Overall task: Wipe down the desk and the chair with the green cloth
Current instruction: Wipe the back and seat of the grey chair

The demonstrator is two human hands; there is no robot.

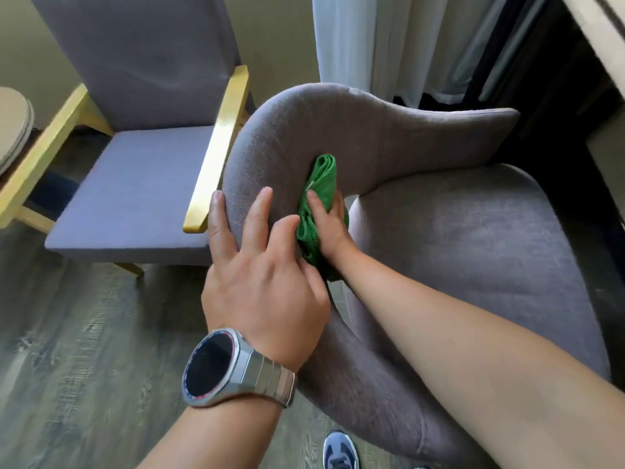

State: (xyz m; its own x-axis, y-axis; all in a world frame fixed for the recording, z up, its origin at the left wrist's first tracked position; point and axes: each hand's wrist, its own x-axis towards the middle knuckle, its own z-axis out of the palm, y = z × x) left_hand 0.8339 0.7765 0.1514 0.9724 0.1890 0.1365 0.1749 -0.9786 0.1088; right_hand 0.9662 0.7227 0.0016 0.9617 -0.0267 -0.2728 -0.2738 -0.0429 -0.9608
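Observation:
A grey upholstered chair [456,238] with a curved backrest fills the middle and right of the head view. My left hand [260,265], with a steel watch on its wrist, grips the top edge of the curved backrest, fingers draped over it. My right hand [329,225] presses a folded green cloth [319,184] against the inner face of the backrest, just above the seat cushion. Part of the cloth is hidden under my right palm. The desk shows only as a pale edge at the top right [598,32].
A second chair [142,184] with a purple-grey cushion and yellow wooden arms stands to the left, its arm close to the grey backrest. A round table edge [13,126] is at far left. White curtains [389,45] hang behind. My shoe [340,451] rests on the wood floor.

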